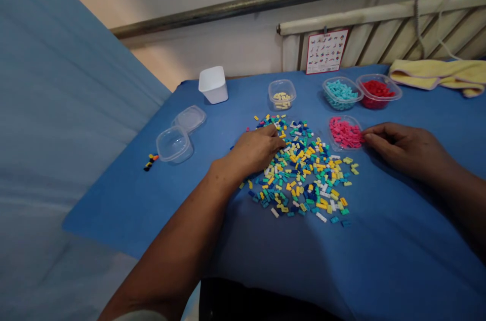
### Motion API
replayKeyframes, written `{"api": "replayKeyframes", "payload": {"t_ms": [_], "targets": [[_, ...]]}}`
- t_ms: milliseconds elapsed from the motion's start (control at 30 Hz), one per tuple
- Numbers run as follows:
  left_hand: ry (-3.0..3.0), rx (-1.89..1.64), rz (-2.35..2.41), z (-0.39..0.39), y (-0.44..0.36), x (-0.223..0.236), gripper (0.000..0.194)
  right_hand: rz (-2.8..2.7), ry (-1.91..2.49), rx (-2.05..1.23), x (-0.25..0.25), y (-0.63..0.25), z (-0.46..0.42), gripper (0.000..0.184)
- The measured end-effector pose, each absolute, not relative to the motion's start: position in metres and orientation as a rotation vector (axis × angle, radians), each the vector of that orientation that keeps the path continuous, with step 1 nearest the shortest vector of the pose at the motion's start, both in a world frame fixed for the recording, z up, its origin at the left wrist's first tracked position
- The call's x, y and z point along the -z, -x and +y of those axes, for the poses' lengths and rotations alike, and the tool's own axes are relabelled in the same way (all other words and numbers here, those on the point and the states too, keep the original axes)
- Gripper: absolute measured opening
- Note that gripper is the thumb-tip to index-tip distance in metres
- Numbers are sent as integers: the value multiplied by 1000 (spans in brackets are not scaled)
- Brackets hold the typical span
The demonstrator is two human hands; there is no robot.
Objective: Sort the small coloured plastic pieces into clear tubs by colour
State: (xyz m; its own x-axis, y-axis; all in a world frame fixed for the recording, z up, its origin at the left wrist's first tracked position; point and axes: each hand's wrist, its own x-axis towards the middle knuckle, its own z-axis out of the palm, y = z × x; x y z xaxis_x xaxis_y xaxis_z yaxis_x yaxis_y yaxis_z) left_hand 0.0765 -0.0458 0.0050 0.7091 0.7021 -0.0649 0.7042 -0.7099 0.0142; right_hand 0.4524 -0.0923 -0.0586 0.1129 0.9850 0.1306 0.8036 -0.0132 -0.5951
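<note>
A loose pile of small toy building bricks (299,179) in yellow, teal, blue, green and white lies spread on the blue-covered table. My left hand (256,151) reaches into the pile's upper left, palm down, fingers bent together among the bricks; what they hold is hidden. On the right, my right hand (404,146) has thumb and forefinger closed at the right edge of a clear plastic container (341,148). Pink bricks (346,132) fill that container.
Behind the pile stand containers of cream bricks (282,101), turquoise bricks (340,93) and red bricks (376,92). At left are a white tub (214,85), a clear container (173,146), a lid (191,118) and a small assembled brick piece (151,161). A yellow cloth (436,73) lies back right.
</note>
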Motion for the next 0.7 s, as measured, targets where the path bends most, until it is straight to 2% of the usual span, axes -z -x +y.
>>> {"api": "replayKeyframes", "payload": {"t_ms": [233, 367, 533, 700], "targets": [[-2766, 0, 1285, -46, -73, -3, 20, -1739, 1850, -452, 58, -452, -91, 48], [-2595, -171, 1259, -50, -70, -8, 11, -1721, 1807, -471, 60, -451, -90, 46], [-2418, -448, 1138, -53, -84, -15, 9, -1739, 1753, -467, 60, -449, -87, 36], [-2552, -375, 920, -50, -127, -17, 13, -1784, 1739, -471, 57, -450, -84, 32]]}}
